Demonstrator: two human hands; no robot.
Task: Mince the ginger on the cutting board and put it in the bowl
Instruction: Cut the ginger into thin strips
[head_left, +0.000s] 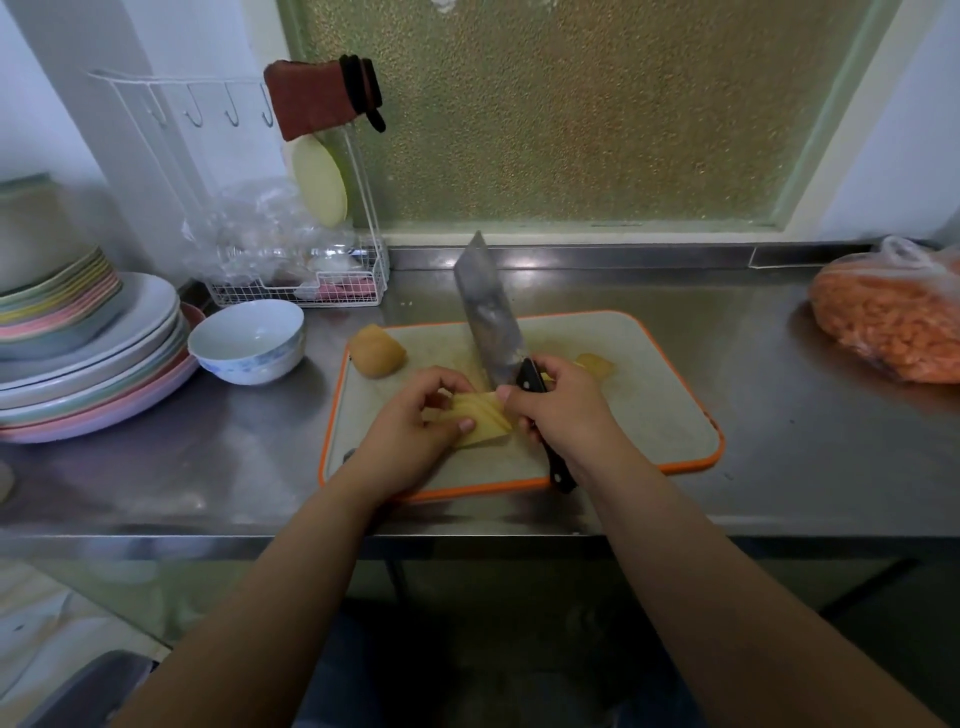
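Note:
Yellow ginger slices (485, 420) lie fanned in a stack near the middle of the grey, orange-rimmed cutting board (649, 405). My left hand (415, 415) curls round the left end of the stack and holds it together. My right hand (561, 410) grips the black handle of a cleaver (488, 322), whose blade points away from me, just right of the slices. A whole ginger chunk (376, 351) sits at the board's far left corner, and a small piece (595, 365) lies behind my right hand. The white bowl (248, 340) with blue pattern stands empty left of the board.
A stack of plates (88, 364) fills the counter's left side beside the bowl. A white wire rack (306, 280) with plastic bags stands behind the bowl. A bag of orange food (888, 317) lies at the far right. The steel counter's front edge runs just below the board.

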